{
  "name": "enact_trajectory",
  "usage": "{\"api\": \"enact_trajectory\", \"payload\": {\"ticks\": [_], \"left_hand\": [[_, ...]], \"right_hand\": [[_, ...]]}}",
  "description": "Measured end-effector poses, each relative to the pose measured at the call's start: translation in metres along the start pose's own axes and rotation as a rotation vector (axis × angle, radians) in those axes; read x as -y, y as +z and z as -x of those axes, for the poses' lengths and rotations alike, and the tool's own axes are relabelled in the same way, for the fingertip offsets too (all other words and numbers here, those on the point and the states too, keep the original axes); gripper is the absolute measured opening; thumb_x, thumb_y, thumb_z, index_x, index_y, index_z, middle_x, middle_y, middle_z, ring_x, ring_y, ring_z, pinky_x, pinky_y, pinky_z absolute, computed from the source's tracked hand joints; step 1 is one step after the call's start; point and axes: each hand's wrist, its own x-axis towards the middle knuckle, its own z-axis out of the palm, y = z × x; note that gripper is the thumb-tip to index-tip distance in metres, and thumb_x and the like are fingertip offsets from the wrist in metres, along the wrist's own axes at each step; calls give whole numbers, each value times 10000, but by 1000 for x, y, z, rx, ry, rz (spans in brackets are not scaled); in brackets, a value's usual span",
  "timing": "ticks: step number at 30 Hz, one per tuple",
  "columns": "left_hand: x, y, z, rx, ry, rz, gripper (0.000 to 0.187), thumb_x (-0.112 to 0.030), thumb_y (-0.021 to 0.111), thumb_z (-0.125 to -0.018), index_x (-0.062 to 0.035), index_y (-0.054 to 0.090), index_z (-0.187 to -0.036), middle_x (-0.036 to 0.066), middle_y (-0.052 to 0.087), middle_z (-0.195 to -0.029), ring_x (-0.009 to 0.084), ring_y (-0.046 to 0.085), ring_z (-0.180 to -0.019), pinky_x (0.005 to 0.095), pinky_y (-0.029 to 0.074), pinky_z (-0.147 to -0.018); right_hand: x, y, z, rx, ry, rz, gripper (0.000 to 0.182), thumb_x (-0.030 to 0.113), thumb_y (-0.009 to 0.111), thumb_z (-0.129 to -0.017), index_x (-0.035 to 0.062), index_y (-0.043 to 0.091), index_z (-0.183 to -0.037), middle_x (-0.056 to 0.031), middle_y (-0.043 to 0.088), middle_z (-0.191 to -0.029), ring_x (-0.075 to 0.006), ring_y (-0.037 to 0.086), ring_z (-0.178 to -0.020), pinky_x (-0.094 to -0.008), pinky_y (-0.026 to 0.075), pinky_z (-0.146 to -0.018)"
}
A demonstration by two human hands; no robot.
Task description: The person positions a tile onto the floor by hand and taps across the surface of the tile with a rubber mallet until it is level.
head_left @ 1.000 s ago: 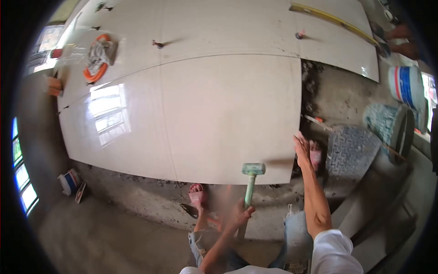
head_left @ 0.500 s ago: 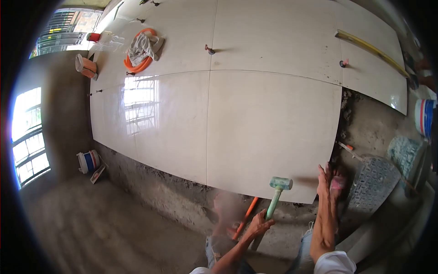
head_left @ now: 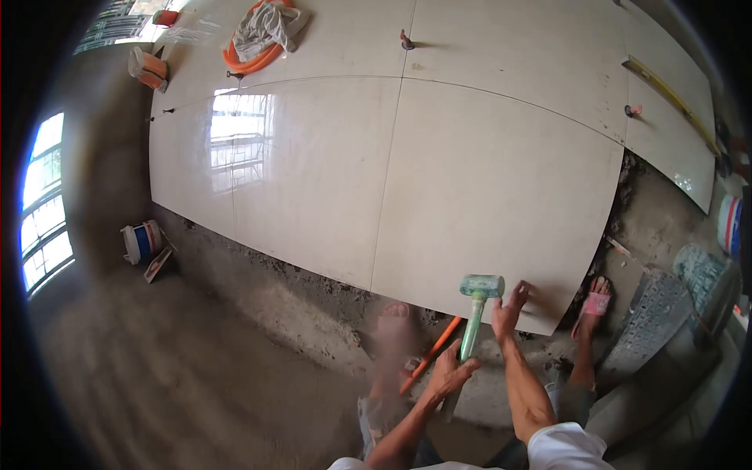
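Note:
My left hand is wrapped round the handle of a mallet with a green, stained head, which is raised over the near edge of a large cream floor tile. Just right of the mallet head, my right hand has its fingers apart and holds nothing. It is over the tile's near right part; whether it touches the surface is unclear. An orange bar slants below the tile edge, left of the mallet handle.
My feet in pink sandals are on the rough ground. Right of them stand a notched grey board and a stained bucket. An orange hose with a cloth, and a yellow level, lie on the far tiles.
My right hand has moved left from the tile's right corner to beside the mallet head. The view has shifted, and the mallet stays in my left hand.

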Motion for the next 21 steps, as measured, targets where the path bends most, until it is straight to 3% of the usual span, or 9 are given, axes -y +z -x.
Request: {"api": "enact_trajectory", "payload": {"ticks": [2,4,6,7,10,11,14,17,21], "left_hand": [[-19,-13,7,-57,-101,-42,369,-185,655,-781,7,554,-1080,65,599,-739,146,580,-632,318,491,-611],[-32,-25,10,-89,-190,-14,344,-145,651,-795,2,559,-1092,36,595,-739,118,575,-631,281,487,-587],[-1,-36,7,-116,-91,40,319,-152,650,-805,-10,561,-1077,30,583,-730,116,563,-617,284,481,-559],[1,-40,7,-115,-112,31,303,-141,646,-810,-13,564,-1072,24,583,-736,110,558,-611,289,478,-549],[-4,-42,4,-107,-176,73,248,-107,639,-820,-20,582,-1045,6,582,-759,90,539,-601,287,462,-526],[-21,-40,3,-127,-194,136,228,-59,647,-722,-37,560,-932,-14,512,-689,89,505,-559,249,403,-506],[-28,-33,-3,-164,-147,88,222,-73,645,-705,-17,549,-898,13,511,-702,107,514,-557,254,413,-510],[-42,-21,-5,-260,-145,41,225,-67,635,-691,-12,545,-889,28,507,-712,113,513,-556,256,423,-513],[-36,-4,-7,-164,-147,71,265,-86,641,-678,-10,543,-912,21,507,-714,111,515,-571,256,431,-525]], "right_hand": [[50,-13,0,35,-154,140,762,177,581,-900,51,172,-1531,-253,177,-1559,-453,135,-1446,-506,202,-1161],[57,-5,-40,-108,-279,374,706,293,542,-931,52,229,-1516,-244,210,-1551,-450,185,-1428,-548,222,-1135],[80,-18,-94,-191,-354,546,692,398,518,-957,76,257,-1511,-204,211,-1562,-425,194,-1430,-597,214,-1113],[84,-23,-134,-214,-322,474,684,426,541,-946,130,290,-1508,-144,220,-1573,-423,181,-1434,-626,241,-1081],[110,-81,-223,-234,-177,531,749,485,501,-954,130,181,-1530,-133,168,-1589,-361,129,-1463,-658,248,-1054],[106,-97,-252,-252,-153,545,747,501,482,-957,127,179,-1529,-137,166,-1589,-359,130,-1463,-658,254,-1050],[77,-140,-333,-293,-174,457,809,597,452,-934,119,178,-1527,-150,151,-1590,-344,125,-1468,-656,266,-1047],[90,-181,-370,-230,-160,467,931,701,455,-881,100,165,-1530,-159,145,-1591,-345,129,-1467,-657,263,-1057],[92,-203,-383,-207,-212,670,1098,816,443,-799,55,142,-1531,-168,142,-1594,-344,148,-1468,-628,227,-1105]]}}
